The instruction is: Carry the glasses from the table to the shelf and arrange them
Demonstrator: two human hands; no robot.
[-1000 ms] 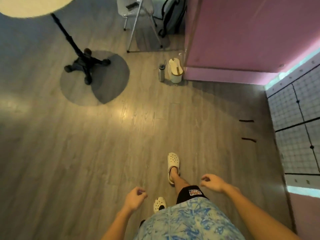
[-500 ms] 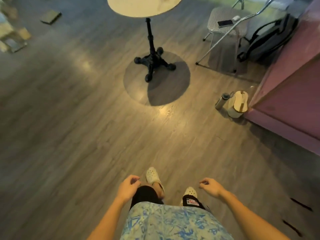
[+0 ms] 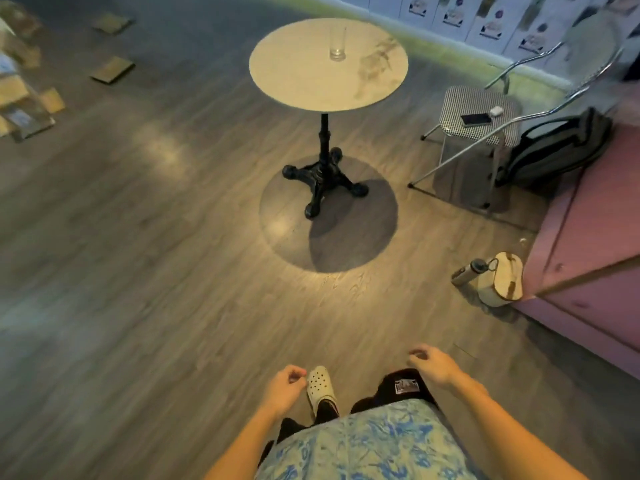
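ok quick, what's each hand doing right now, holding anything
Left hand: open, fingers loosely curled, holding nothing.
Right hand: open, fingers loosely curled, holding nothing.

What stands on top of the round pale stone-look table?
One tall clear drinking glass, upright, toward the far side of the round pale table top. Nothing covers the top; whether the glass holds liquid cannot be told.

Bare floor (image 3: pixel 194 271) up to table (image 3: pixel 298 81)
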